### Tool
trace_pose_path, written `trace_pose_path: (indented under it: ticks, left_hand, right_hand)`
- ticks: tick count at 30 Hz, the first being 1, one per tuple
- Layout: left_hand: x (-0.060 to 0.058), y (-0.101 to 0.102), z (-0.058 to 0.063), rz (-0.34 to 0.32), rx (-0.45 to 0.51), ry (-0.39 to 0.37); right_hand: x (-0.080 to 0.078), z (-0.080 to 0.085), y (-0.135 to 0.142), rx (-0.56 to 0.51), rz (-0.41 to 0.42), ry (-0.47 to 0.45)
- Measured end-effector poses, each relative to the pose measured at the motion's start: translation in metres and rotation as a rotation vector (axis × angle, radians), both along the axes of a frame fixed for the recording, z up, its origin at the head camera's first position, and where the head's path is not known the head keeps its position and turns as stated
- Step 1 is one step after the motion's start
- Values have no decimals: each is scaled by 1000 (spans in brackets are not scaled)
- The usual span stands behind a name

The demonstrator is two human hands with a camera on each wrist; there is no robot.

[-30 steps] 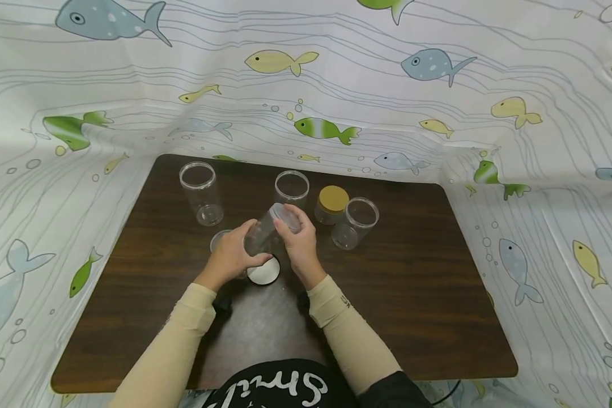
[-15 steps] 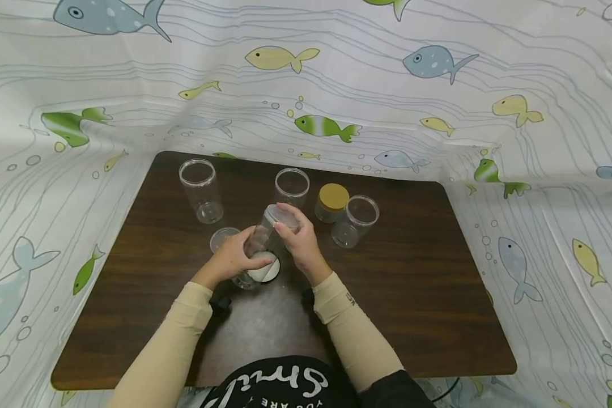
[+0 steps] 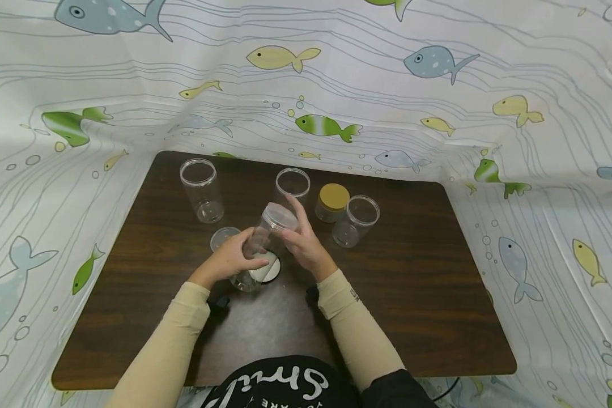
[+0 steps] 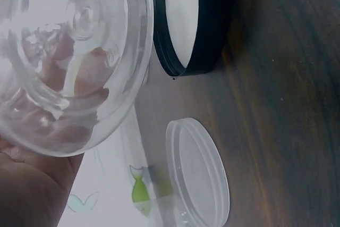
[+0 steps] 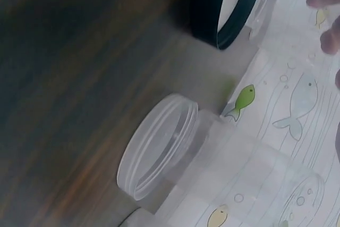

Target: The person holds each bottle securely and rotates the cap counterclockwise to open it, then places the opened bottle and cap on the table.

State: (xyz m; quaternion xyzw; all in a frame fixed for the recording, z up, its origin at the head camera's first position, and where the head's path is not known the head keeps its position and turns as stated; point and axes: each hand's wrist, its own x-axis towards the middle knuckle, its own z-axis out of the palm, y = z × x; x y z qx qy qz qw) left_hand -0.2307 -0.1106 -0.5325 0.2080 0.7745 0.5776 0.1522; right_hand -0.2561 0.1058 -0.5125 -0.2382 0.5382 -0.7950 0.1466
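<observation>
My left hand [image 3: 228, 259] grips a clear plastic jar [image 3: 260, 241] around its side and holds it tilted above the table, its base toward me. A translucent lid [image 3: 280, 215] sits on the jar's upper end. At that lid is my right hand [image 3: 308, 246], its index finger straight and its thumb by the rim; in the right wrist view its fingertips [image 5: 330, 36] stand apart. Under the jar lies a black lid with a white lining [image 4: 196, 25]. Beside my left hand rests a loose translucent lid [image 4: 199, 174]. Another translucent lid [image 5: 156, 147] lies near a standing jar.
Open clear jars stand at the back left [image 3: 202, 192], back middle [image 3: 292, 184] and right [image 3: 356, 222]. Next to the right one is a short jar with a yellow lid [image 3: 333, 201]. Everything is on a brown wooden table [image 3: 413, 300] with a fish-print sheet [image 3: 336, 85] around it.
The jar has swung more upright, its base coming into view over the black lid. My right hand's fingers, which held the translucent lid, have straightened and shifted slightly right.
</observation>
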Motion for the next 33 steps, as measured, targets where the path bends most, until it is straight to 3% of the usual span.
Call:
trace_pose_path:
  ticks: [3,9,14,19,25,33]
  left_hand:
    - [0,-2,2,36,-10,-5]
    - [-1,-4,4,160,-122,37]
    - [-1,-4,5,190,-176,41]
    - [0,-2,7,173,-218,50]
    - [-1,-4,5,68,-115,19]
    - [-3,-5,4,-123,134,-77]
  right_hand:
    - [5,-3,-6,-9,-72,-12]
    - [20,-4,-25,40,-375,-39]
    - [26,0,-31,61,-421,-54]
    - [23,4,-32,64,-441,-80]
    - [13,6,-28,70,-387,-114]
    - [3,3,-14,-74,-91,-143]
